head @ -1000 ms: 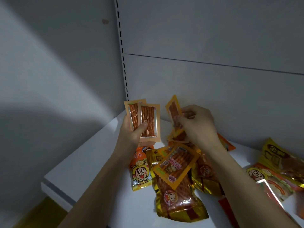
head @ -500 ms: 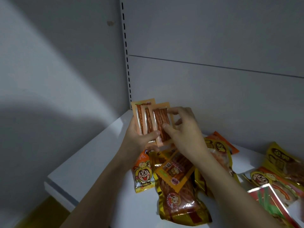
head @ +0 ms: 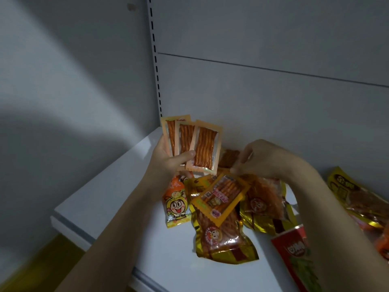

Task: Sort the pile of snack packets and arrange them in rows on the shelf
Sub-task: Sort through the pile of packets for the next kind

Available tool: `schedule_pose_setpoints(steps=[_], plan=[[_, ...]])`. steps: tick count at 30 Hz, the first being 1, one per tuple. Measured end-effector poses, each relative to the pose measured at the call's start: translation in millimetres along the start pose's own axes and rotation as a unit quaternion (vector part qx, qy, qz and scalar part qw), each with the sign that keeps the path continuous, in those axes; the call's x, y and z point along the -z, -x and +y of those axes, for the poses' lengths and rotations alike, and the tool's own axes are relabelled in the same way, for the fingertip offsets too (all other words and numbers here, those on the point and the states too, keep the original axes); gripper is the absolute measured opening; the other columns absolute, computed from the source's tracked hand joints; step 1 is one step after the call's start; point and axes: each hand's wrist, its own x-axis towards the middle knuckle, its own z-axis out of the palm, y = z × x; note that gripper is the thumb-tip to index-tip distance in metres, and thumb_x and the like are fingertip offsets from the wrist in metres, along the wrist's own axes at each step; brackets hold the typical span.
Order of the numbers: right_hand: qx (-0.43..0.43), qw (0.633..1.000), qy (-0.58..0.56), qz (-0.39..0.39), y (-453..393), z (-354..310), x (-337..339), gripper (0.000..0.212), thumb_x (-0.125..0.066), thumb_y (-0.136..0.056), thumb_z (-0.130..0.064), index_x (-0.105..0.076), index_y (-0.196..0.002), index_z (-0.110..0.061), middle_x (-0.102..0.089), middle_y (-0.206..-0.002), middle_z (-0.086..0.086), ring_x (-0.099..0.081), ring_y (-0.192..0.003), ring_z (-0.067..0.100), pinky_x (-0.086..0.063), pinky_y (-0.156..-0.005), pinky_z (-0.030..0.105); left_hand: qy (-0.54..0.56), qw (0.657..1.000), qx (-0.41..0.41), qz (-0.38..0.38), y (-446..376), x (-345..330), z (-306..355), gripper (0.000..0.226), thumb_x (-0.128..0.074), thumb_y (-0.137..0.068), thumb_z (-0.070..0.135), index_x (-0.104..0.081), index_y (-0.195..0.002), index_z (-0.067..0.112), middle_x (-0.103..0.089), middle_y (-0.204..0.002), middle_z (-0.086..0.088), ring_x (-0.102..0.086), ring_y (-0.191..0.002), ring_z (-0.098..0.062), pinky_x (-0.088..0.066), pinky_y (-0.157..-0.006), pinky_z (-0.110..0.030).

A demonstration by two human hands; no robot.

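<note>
My left hand [head: 168, 161] holds three small orange packets of red-brown strips [head: 202, 146], fanned upright above the back left of the white shelf [head: 117, 197], with the thumb across their lower fronts. To the right, my right hand [head: 269, 159] is down at the pile, thumb and curled fingers pinching the edge of another small strip packet [head: 228, 158] that lies against the back wall. Below them lie a yellow-orange packet [head: 221, 197], a gold pack [head: 221, 239] and an orange cartoon-face packet [head: 176, 203].
A second gold pack [head: 263, 205] lies under my right wrist. A red packet [head: 294, 249] and yellow packs [head: 347, 192] lie further right. A slotted upright [head: 155, 60] runs up the back corner. The shelf's front edge [head: 84, 234] drops off at the lower left.
My right hand slid its packet into the fan in my left hand, let go, then moved right and down to another small packet in the pile. The fan grew from two packets to three.
</note>
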Motion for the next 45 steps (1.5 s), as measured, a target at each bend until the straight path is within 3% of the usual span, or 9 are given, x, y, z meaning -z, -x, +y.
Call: schedule_pose_setpoints(steps=[8,12,15,19,25,33,39,42,45], plan=[[0.051,0.995,0.06,-0.066,-3.7,-2.5,-9.5,0.028,-0.082,-0.079,-0.033,-0.074,-0.099,-0.015,-0.067,-0.097,-0.002,-0.061,-0.092,0.017,-0.048,-0.075,0.028,-0.012,0.999,-0.009,0.035,0.3,0.1,0.7,0.036,-0.062,-0.092,-0.007,-0.052,-0.122,0.009,-0.068,-0.104,-0.012,-0.07,-0.071,-0.028,-0.049,-0.044,-0.026],[0.104,0.988,-0.088,-0.078,3.0,1.4,4.5,0.013,-0.073,-0.089,-0.023,-0.069,-0.092,-0.01,-0.072,-0.093,0.007,-0.066,-0.081,0.019,-0.052,-0.067,0.028,-0.015,0.997,-0.031,0.064,1.9,-3.1,4.0,0.03,-0.059,-0.094,-0.005,-0.055,-0.11,0.02,-0.073,-0.086,0.005,-0.072,-0.066,-0.023,-0.051,-0.043,-0.026],[0.09,0.964,-0.25,0.005,10.9,1.6,18.0,0.016,-0.068,-0.093,-0.024,-0.064,-0.095,-0.008,-0.071,-0.089,0.006,-0.07,-0.07,0.017,-0.054,-0.055,0.025,-0.041,0.992,-0.064,0.101,2.7,-1.7,4.7,0.028,-0.056,-0.096,-0.004,-0.055,-0.101,0.024,-0.072,-0.076,0.009,-0.068,-0.056,-0.015,-0.049,-0.041,-0.025],[0.125,0.928,-0.279,0.212,1.6,-8.0,4.9,0.014,-0.067,-0.092,-0.021,-0.058,-0.087,-0.011,-0.067,-0.085,0.005,-0.069,-0.071,0.023,-0.059,-0.067,0.046,-0.049,0.989,-0.067,0.12,1.1,0.6,2.3,0.028,-0.057,-0.098,0.002,-0.053,-0.102,0.029,-0.073,-0.091,0.0,-0.073,-0.068,-0.027,-0.053,-0.045,-0.028],[0.326,0.892,-0.14,0.279,-13.4,-28.5,-38.3,0.015,-0.071,-0.083,-0.005,-0.059,-0.081,-0.015,-0.051,-0.088,-0.004,-0.052,-0.083,0.011,-0.045,-0.071,0.021,0.046,0.996,0.001,0.073,-2.5,0.2,-3.8,0.037,-0.054,-0.099,0.001,-0.046,-0.134,0.013,-0.067,-0.122,-0.016,-0.074,-0.096,-0.033,-0.06,-0.059,-0.036],[0.379,0.89,-0.085,0.238,-26.4,-23.8,-58.4,0.006,-0.075,-0.084,-0.011,-0.074,-0.089,-0.015,-0.061,-0.097,-0.004,-0.047,-0.096,0.006,-0.03,-0.083,0.002,0.098,0.994,0.023,0.046,-4.2,4.5,-1.8,0.042,-0.057,-0.099,0.006,-0.044,-0.139,0.011,-0.068,-0.121,-0.017,-0.075,-0.09,-0.027,-0.059,-0.063,-0.037],[0.359,0.897,-0.144,0.214,-18.0,-28.9,-59.4,0.007,-0.068,-0.092,-0.018,-0.073,-0.097,-0.02,-0.064,-0.096,-0.01,-0.054,-0.098,0.001,-0.038,-0.083,0.007,0.102,0.994,0.018,0.02,-2.6,4.0,-3.0,0.049,-0.062,-0.095,0.003,-0.044,-0.139,0.012,-0.066,-0.124,-0.018,-0.072,-0.101,-0.033,-0.059,-0.065,-0.039],[0.245,0.895,-0.255,0.272,-17.6,-34.8,-56.6,0.026,-0.072,-0.088,-0.025,-0.062,-0.111,-0.022,-0.059,-0.105,-0.01,-0.056,-0.098,0.002,-0.047,-0.081,0.016,0.107,0.994,0.006,0.028,-1.0,2.2,-2.0,0.053,-0.064,-0.091,0.001,-0.045,-0.139,0.013,-0.068,-0.122,-0.016,-0.072,-0.098,-0.034,-0.061,-0.061,-0.042],[0.123,0.899,-0.395,0.145,-16.9,-42.9,-52.8,0.041,-0.076,-0.085,-0.034,-0.057,-0.119,-0.022,-0.064,-0.107,-0.01,-0.064,-0.098,0.006,-0.056,-0.083,0.028,0.108,0.994,-0.008,0.024,1.5,0.3,-0.7,0.057,-0.067,-0.09,-0.001,-0.046,-0.14,0.017,-0.069,-0.121,-0.014,-0.073,-0.095,-0.034,-0.06,-0.058,-0.04]])
